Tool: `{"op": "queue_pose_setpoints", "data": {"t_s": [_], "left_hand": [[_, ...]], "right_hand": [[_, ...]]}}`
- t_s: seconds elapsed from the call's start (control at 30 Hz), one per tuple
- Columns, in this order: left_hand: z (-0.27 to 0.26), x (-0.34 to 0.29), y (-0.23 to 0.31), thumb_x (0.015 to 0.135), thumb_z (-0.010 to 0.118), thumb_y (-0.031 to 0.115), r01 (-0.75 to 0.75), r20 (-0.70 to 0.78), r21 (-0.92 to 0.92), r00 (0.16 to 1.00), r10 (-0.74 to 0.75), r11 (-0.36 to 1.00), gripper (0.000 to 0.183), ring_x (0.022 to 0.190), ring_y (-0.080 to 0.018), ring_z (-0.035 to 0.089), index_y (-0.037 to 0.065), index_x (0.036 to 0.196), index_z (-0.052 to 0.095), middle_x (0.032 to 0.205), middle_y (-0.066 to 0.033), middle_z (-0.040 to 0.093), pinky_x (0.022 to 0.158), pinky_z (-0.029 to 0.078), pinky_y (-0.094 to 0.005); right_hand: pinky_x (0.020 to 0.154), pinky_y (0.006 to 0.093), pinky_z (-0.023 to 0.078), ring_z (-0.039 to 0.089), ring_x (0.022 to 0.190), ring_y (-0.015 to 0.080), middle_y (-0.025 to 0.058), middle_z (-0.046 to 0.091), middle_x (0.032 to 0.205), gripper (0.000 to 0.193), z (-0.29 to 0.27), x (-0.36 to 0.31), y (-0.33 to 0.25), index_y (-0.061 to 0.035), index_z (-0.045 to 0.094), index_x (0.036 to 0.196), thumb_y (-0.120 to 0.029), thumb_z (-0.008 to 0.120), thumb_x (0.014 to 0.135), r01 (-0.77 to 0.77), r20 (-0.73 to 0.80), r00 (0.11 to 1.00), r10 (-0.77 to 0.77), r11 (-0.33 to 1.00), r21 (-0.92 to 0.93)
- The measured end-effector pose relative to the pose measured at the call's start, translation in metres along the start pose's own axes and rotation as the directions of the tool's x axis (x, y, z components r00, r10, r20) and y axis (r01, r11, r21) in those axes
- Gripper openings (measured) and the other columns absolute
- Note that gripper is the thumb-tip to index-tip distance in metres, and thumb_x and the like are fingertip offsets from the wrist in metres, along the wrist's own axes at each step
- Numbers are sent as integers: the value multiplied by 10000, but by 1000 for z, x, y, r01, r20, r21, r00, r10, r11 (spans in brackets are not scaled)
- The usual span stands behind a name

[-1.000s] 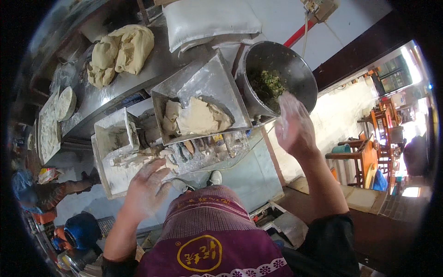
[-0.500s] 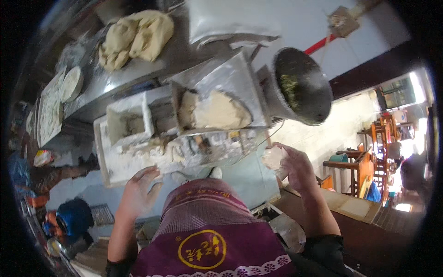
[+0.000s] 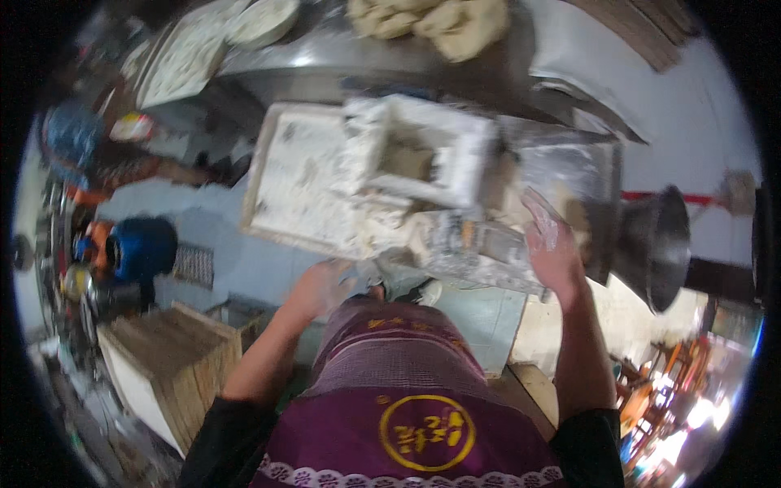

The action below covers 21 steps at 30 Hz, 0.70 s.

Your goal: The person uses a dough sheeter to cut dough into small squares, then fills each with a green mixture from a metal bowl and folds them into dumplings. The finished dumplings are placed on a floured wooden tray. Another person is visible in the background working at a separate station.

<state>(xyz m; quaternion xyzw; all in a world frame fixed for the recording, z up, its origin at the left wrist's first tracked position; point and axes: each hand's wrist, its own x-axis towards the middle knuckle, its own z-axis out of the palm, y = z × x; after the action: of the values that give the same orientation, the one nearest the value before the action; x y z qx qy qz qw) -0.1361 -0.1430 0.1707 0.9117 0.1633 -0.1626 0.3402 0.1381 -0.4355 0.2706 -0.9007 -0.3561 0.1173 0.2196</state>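
The pale dough (image 3: 576, 218) lay in the metal tray (image 3: 569, 161), partly hidden behind the right hand (image 3: 553, 236). That hand was raised over the tray's near side, its fingers mostly straight and a little apart, with white flour on them; whether it touched the dough, or had a small piece against the palm, could not be told. The left hand (image 3: 329, 285) was lower, just beyond the apron (image 3: 407, 398) and near the close edge of the floured board (image 3: 297, 175). Its fingers were blurred, so neither how far they were open nor whether they had hold of anything could be told.

To the left of the tray, a square, flour-dusted box (image 3: 480, 163) sat on the board, with more flour spread around it. To the right of the tray was a wide metal bowl (image 3: 655, 244), its mouth facing right in the view. Behind these, the bench (image 3: 325, 61) carried a big dough lump (image 3: 464, 28), a round white dish (image 3: 264, 20) and, farther left, a white-coated tray (image 3: 183, 61). A blue barrel (image 3: 145, 248) stood on the floor off to the left, with a wooden box (image 3: 175, 350) nearer the person.
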Motion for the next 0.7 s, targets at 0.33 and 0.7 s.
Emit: {"op": "queue_pose_setpoints", "data": {"t_s": [0.33, 0.7], "left_hand": [[79, 95, -60, 909, 581, 358, 290, -291, -123, 904, -314, 949, 393, 968, -424, 608, 6, 1083, 559, 1079, -263, 592, 838, 506, -484], [102, 138, -105, 750, 738, 256, 357, -234, -562, 796, -558, 746, 351, 706, -274, 674, -21, 947, 651, 651, -107, 636, 668, 527, -355]], "right_hand": [[968, 472, 455, 600, 1064, 420, 261, 618, 1151, 297, 20, 13, -39, 28, 611, 1146, -82, 521, 886, -169, 52, 984, 171, 985, -32], [957, 401, 485, 626, 1095, 338, 226, 638, 1170, 274, 11, -38, -45, 45, 611, 1131, -59, 557, 883, -254, -13, 967, 256, 964, 76]]}}
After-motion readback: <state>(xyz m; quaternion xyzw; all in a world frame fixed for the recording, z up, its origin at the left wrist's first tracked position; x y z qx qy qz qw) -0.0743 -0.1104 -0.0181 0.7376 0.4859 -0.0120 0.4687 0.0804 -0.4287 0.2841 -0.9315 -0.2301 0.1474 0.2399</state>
